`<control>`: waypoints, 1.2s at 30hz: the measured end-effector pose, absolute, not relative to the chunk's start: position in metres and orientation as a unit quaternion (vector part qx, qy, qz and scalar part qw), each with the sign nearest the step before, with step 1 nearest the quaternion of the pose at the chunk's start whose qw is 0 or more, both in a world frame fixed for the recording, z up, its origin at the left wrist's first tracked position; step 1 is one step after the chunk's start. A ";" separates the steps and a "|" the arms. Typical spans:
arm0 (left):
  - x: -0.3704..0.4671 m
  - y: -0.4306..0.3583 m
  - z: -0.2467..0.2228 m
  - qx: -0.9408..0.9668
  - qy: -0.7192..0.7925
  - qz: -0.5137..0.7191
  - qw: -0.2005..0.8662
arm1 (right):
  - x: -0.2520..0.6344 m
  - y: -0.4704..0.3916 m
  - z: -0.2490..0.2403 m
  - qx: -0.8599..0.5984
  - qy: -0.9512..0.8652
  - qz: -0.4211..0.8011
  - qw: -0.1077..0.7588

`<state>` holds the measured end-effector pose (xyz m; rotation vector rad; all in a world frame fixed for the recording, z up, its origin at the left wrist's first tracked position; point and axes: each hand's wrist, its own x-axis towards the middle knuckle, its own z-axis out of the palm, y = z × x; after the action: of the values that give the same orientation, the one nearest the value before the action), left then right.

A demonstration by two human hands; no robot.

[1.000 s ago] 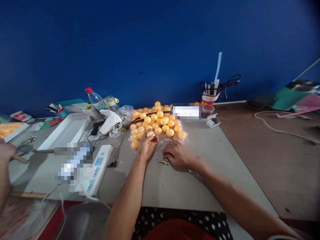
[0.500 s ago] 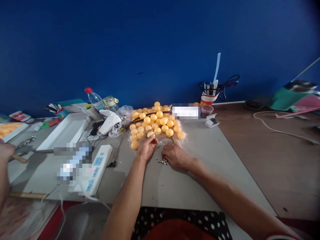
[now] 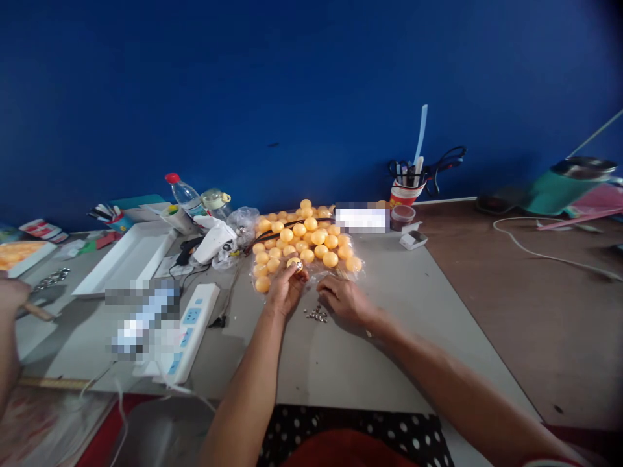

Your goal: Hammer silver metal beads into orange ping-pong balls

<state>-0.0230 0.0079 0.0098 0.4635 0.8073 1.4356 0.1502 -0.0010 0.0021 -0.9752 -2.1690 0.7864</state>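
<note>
My left hand (image 3: 287, 287) is closed round an orange ball (image 3: 294, 263), which has a small shiny spot or piece on it by the thumb. To its right, my right hand (image 3: 343, 298) has its fingers curled together; whatever they pinch is too small to make out. Between and just below the hands, several small silvery metal pieces (image 3: 317, 315) lie on the grey table mat (image 3: 350, 370). Beyond both hands is a clear plastic bag of orange balls (image 3: 320, 237), with dark straps across it.
A power strip (image 3: 197, 318), a white tray (image 3: 121, 259) and a bottle (image 3: 183, 193) stand left. Another person's hand (image 3: 12, 292) holds a wooden handle at the far left. A cup of tools (image 3: 407, 192) and a small box (image 3: 413, 240) are back right.
My right hand has shifted slightly right and off the metal pieces, leaving more of them visible. My left hand has turned a little, showing more of its ball.
</note>
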 end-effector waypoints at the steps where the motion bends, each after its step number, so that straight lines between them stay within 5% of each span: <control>1: -0.023 0.008 0.010 0.202 0.355 0.634 0.656 | 0.150 -0.001 0.004 -0.374 -0.813 0.305 0.326; 13: -0.021 0.012 0.009 0.155 0.363 0.623 0.675 | 0.147 0.002 -0.001 -0.426 -0.679 0.464 0.378; 20: -0.021 0.013 0.008 0.148 0.366 0.620 0.678 | 0.148 0.011 -0.001 -0.442 -0.636 0.456 0.439; 36: -0.021 0.009 0.012 0.161 0.356 0.616 0.684 | 0.148 0.011 -0.002 -0.438 -0.646 0.447 0.436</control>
<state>-0.0213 0.0090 0.0122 0.3600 0.7984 1.3820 0.1482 0.0108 -0.0019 -1.0904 -1.6086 1.1128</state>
